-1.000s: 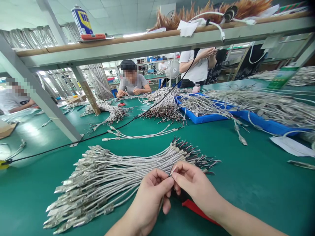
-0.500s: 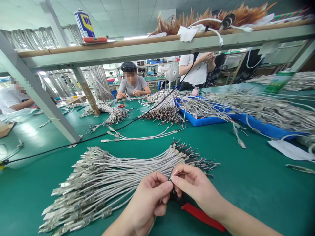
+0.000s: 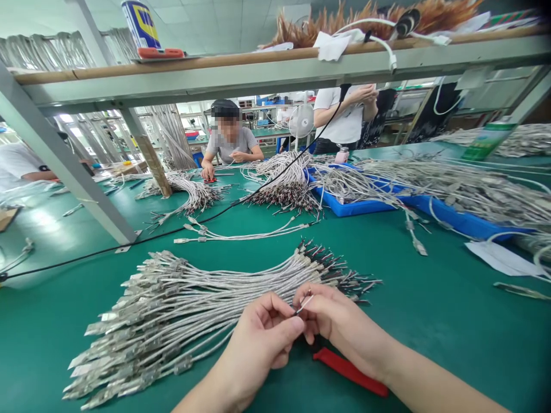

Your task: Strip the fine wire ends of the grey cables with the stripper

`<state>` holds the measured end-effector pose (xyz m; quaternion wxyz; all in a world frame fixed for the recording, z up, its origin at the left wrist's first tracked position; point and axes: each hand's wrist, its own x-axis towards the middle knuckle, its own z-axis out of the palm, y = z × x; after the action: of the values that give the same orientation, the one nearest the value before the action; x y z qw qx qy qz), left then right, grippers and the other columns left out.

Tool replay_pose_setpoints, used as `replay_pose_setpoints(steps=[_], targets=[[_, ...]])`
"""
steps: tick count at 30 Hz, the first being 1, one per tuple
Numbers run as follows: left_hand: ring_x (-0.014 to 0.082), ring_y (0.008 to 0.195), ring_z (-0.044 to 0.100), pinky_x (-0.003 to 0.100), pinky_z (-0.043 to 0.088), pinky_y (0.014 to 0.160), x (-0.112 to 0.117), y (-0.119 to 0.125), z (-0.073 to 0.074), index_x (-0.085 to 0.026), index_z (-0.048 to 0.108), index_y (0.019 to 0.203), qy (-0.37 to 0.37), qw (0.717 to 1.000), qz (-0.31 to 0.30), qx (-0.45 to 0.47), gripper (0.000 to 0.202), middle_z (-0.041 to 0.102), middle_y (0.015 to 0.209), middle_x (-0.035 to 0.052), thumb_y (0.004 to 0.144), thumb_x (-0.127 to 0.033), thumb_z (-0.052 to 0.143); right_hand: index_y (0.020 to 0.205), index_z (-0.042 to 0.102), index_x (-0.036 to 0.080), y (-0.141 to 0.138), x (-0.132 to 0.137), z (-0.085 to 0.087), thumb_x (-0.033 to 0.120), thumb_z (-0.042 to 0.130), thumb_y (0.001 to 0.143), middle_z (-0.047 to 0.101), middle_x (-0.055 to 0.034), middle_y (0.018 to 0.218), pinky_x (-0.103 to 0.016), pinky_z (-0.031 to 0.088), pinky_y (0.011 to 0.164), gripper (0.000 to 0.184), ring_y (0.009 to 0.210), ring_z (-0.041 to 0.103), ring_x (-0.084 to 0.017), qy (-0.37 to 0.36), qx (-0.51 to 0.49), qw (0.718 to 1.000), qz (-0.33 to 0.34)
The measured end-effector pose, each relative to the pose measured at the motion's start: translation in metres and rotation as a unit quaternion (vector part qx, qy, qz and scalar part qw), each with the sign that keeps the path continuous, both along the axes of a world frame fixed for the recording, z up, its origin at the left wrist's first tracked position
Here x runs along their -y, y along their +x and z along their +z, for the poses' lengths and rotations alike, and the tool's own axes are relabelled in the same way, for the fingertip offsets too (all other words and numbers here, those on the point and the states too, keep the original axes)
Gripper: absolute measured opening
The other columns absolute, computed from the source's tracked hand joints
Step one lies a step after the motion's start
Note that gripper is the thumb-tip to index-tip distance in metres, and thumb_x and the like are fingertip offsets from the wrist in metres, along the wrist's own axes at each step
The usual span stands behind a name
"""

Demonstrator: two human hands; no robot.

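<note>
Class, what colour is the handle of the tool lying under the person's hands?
Red: the handle shows best in the head view, below the right hand.

Two hands on the bench: my left hand [image 3: 258,350] and my right hand [image 3: 344,327], with one wire [image 3: 303,303] between them. One cable bundle [image 3: 193,310] before me. One red-handled tool [image 3: 350,371]. Three co-workers: one seated co-worker [image 3: 230,137], one standing co-worker [image 3: 344,115], one far-left co-worker [image 3: 21,169]. One desk fan [image 3: 301,120]. One spray can [image 3: 140,26].

Well beyond the grip [image 3: 300,307]: a blue plastic tray [image 3: 353,209] on the green surface [image 3: 430,344], a seated co-worker [image 3: 230,143], a desk fan [image 3: 301,120], and an overhead shelf [image 3: 258,71] bearing a spray can [image 3: 140,26].
</note>
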<state>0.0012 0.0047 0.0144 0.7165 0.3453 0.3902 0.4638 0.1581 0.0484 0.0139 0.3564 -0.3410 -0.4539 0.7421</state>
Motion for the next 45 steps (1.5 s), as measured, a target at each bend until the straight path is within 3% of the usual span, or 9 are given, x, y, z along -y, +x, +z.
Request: replay_pose_setpoints(steps=[3, 6, 9, 16, 26, 32, 39, 42, 45], targets=[[0.0027, 0.045, 0.025, 0.018, 0.012, 0.041, 0.0, -0.001, -0.002, -0.017, 0.049, 0.078, -0.008, 1.0, -0.006, -0.01, 0.034, 0.043, 0.056, -0.0077, 0.073, -0.033, 0.079, 0.092, 0.061, 0.02, 0.003, -0.002, -0.001, 0.024, 0.065, 0.076, 0.059, -0.0009, 0.084, -0.026, 0.048, 0.066, 0.017, 0.076, 0.057, -0.017, 0.138, 0.072, 0.986, -0.063], [0.0031, 0.045, 0.025, 0.019, 0.011, 0.041, 0.0, -0.002, -0.001, -0.017, 0.048, 0.077, -0.021, 1.0, -0.009, -0.015, 0.033, 0.043, 0.055, -0.0073, 0.074, -0.032, 0.078, 0.094, 0.061, 0.021, 0.006, -0.002, 0.004, 0.021, 0.063, 0.078, 0.058, -0.0037, 0.095, -0.031, 0.05, 0.076, 0.016, 0.092, 0.058, -0.022, 0.239, 0.118, 0.961, -0.077], [0.0035, 0.046, 0.025, 0.019, 0.01, 0.042, 0.001, -0.003, 0.001, -0.017, 0.048, 0.076, -0.026, 0.999, -0.016, -0.011, 0.031, 0.043, 0.055, -0.0063, 0.075, -0.03, 0.077, 0.082, 0.062, 0.02, 0.008, -0.001, 0.008, 0.019, 0.057, 0.083, 0.059, -0.0068, 0.1, -0.034, 0.049, 0.082, 0.005, 0.095, 0.059, -0.024, 0.32, 0.17, 0.93, -0.062], [0.0031, 0.045, 0.024, 0.02, 0.009, 0.042, -0.001, -0.007, 0.001, -0.016, 0.048, 0.077, -0.038, 0.999, -0.029, 0.021, 0.029, 0.043, 0.056, -0.0057, 0.079, -0.028, 0.074, 0.084, 0.063, 0.022, 0.012, 0.0, 0.006, 0.014, 0.054, 0.089, 0.06, -0.0059, 0.098, -0.031, 0.047, 0.084, 0.014, 0.094, 0.06, -0.022, 0.462, 0.203, 0.861, -0.061], [0.003, 0.045, 0.023, 0.019, 0.009, 0.041, -0.002, -0.009, 0.003, -0.016, 0.048, 0.08, -0.052, 0.997, -0.04, 0.043, 0.029, 0.044, 0.056, -0.0053, 0.079, -0.027, 0.074, 0.093, 0.065, 0.022, 0.016, 0.002, 0.006, 0.01, 0.058, 0.089, 0.06, -0.0061, 0.095, -0.031, 0.05, 0.077, 0.014, 0.087, 0.061, -0.02, 0.521, 0.188, 0.831, -0.055], [0.003, 0.044, 0.024, 0.019, 0.007, 0.04, -0.002, -0.011, 0.004, -0.016, 0.05, 0.078, -0.055, 0.997, -0.056, 0.015, 0.03, 0.044, 0.054, -0.0054, 0.075, -0.028, 0.078, 0.089, 0.067, 0.021, 0.018, -0.002, 0.01, 0.011, 0.056, 0.089, 0.056, -0.0063, 0.089, -0.03, 0.05, 0.069, 0.015, 0.079, 0.059, -0.02, 0.536, 0.206, 0.819, -0.02], [0.0041, 0.046, 0.029, 0.02, 0.006, 0.041, -0.003, -0.012, 0.007, -0.016, 0.051, 0.075, -0.078, 0.994, -0.076, 0.03, 0.04, 0.04, 0.052, -0.0068, 0.063, -0.03, 0.087, 0.089, 0.066, 0.022, 0.019, 0.002, 0.0, 0.008, 0.057, 0.086, 0.055, -0.0048, 0.078, -0.032, 0.049, 0.062, 0.017, 0.071, 0.056, -0.02, 0.598, 0.198, 0.775, -0.049], [0.0042, 0.047, 0.03, 0.02, 0.006, 0.041, -0.002, -0.011, 0.009, -0.016, 0.051, 0.076, -0.078, 0.993, -0.077, 0.045, 0.041, 0.039, 0.052, -0.0068, 0.062, -0.029, 0.088, 0.089, 0.065, 0.024, 0.018, 0.005, -0.004, 0.009, 0.058, 0.087, 0.056, -0.0045, 0.078, -0.031, 0.049, 0.061, 0.016, 0.071, 0.057, -0.02, 0.588, 0.195, 0.78, -0.09], [0.004, 0.047, 0.028, 0.019, 0.007, 0.041, -0.001, -0.011, 0.01, -0.016, 0.051, 0.076, -0.074, 0.993, -0.074, 0.051, 0.039, 0.038, 0.053, -0.0069, 0.064, -0.026, 0.086, 0.085, 0.063, 0.024, 0.016, 0.007, -0.003, 0.013, 0.058, 0.089, 0.056, -0.0044, 0.081, -0.029, 0.047, 0.06, 0.013, 0.072, 0.056, -0.02, 0.541, 0.194, 0.807, -0.135]])
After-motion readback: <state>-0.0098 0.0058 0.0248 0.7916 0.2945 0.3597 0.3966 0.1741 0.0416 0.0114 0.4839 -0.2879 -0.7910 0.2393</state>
